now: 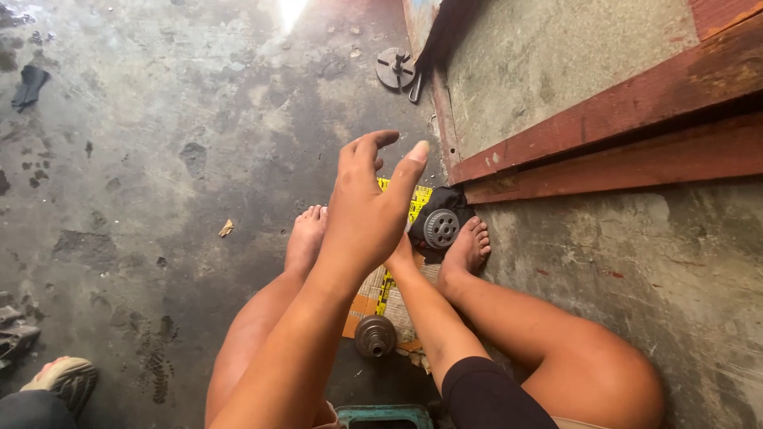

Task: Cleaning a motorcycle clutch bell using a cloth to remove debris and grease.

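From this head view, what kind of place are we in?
Probably an informal repair workshop, worked on the floor. A stained, oily concrete floor, metal machine parts lying loose, such as a toothed gear and a round slotted disc, and the person sits barefoot with the left hand raised.

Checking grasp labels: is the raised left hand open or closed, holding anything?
Open and empty. The left hand is raised with fingers and thumb spread apart, nothing between them. The right hand is hidden behind it.
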